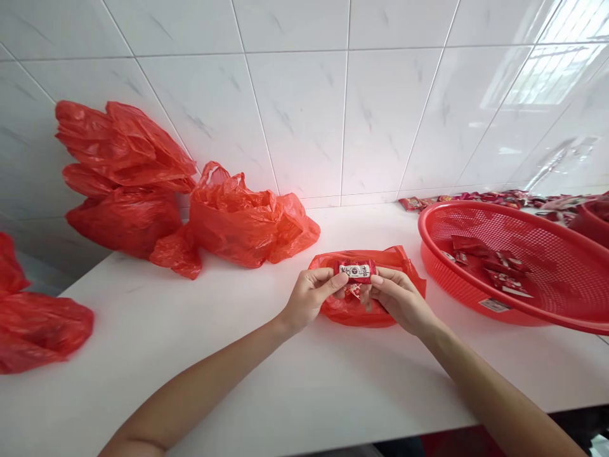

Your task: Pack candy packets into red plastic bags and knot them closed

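A small red-and-white wrapped candy is stretched level between my two hands, its printed side facing up. The thumb and fingers of my left hand pinch its left end. My right hand pinches the right end the same way. Just beneath them an open red plastic bag lies on the white table, with some red-and-white wrapped pieces partly visible inside. My fingers hide part of the bag's opening.
To the right stands a red mesh basket holding several red packets. Behind it, more packets lie along the tiled wall. Filled red bags stand at the back left, and another red bag sits at the left edge.
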Tool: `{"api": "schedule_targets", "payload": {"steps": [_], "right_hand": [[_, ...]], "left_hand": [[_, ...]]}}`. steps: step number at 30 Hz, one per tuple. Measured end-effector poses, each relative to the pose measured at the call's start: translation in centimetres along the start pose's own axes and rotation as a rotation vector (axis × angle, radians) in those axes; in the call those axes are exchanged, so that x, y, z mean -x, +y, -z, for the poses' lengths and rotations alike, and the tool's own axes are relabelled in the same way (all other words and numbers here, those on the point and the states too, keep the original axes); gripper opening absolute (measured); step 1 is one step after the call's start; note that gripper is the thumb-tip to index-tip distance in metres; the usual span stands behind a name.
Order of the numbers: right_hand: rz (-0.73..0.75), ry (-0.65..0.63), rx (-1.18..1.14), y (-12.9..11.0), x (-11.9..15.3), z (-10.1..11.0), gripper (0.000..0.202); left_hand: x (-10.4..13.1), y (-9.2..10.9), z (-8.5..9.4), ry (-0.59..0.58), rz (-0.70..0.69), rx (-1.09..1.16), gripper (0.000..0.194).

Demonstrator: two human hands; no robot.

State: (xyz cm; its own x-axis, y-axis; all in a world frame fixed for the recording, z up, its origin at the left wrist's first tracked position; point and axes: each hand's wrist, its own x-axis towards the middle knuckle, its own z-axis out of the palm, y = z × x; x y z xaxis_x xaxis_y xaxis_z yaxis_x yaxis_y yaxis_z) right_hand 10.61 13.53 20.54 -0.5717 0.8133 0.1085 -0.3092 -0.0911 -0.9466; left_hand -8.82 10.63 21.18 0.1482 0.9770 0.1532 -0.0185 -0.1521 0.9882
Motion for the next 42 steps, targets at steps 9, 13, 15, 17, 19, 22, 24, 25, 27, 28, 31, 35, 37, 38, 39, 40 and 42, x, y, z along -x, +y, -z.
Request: {"api": "schedule_targets", "payload": {"steps": [9,13,15,17,19,22,24,25,27,28,31,35,37,38,39,40,42], "right_hand": [[0.054,0.049,0.081,0.3,0.1,0.1,0.015],[0.054,0.040,0.100,0.4,0.1,0.4,0.014],[0.064,0.045,0.123,0.4,0.1,0.5,0.014],[0.064,0.053,0.149,0.3,0.1,0.6,0.015],[0.045,0.071,0.156,0.2,0.1,0.7,0.020],[0.022,0.102,0.155,0.0,0.1,0.7,0.027],[0.032,0.090,0.188,-0.1,0.1,0.5,0.027],[0.037,0.080,0.211,-0.2,0.1,0.3,0.027],[0.040,0.066,0.248,-0.4,0.1,0.1,0.027],[0.037,0.066,0.260,-0.4,0.1,0.0,0.027],[0.044,0.061,0.276,-0.6,0.1,-0.1,0.029],[0.080,0.039,0.264,-0.7,0.2,0.0,0.026],[0.084,0.032,0.263,-0.7,0.2,0.2,0.025],[0.081,0.026,0.263,-0.6,0.2,0.3,0.025],[0.074,0.020,0.262,-0.6,0.2,0.4,0.025],[0.066,0.016,0.261,-0.6,0.2,0.5,0.026],[0.051,0.015,0.260,-0.6,0.2,0.5,0.027]], "left_hand": [[0.1,0.4,0.2,-0.036,0.040,-0.052,0.045],[0.1,0.5,0.3,-0.061,0.040,-0.091,0.046],[0.1,0.4,0.3,-0.070,0.036,-0.095,0.046],[0.0,0.4,0.3,-0.068,0.034,-0.089,0.047],[0.0,0.4,0.3,-0.049,0.029,-0.087,0.048],[-0.1,0.3,0.4,-0.029,0.022,-0.098,0.049],[0.0,0.3,0.4,-0.036,0.027,-0.103,0.048],[0.0,0.3,0.3,-0.041,0.030,-0.105,0.048],[0.1,0.3,0.3,-0.045,0.032,-0.111,0.047],[0.1,0.3,0.2,-0.045,0.031,-0.116,0.047],[0.2,0.3,0.2,-0.055,0.022,-0.128,0.047],[0.3,0.4,0.2,-0.073,0.018,-0.123,0.045],[0.3,0.3,0.3,-0.078,0.017,-0.132,0.044],[0.3,0.3,0.4,-0.084,0.012,-0.139,0.042],[0.3,0.3,0.5,-0.093,0.004,-0.144,0.039],[0.3,0.2,0.6,-0.101,-0.006,-0.142,0.036],[0.2,0.2,0.7,-0.094,-0.032,-0.121,0.030]]}}
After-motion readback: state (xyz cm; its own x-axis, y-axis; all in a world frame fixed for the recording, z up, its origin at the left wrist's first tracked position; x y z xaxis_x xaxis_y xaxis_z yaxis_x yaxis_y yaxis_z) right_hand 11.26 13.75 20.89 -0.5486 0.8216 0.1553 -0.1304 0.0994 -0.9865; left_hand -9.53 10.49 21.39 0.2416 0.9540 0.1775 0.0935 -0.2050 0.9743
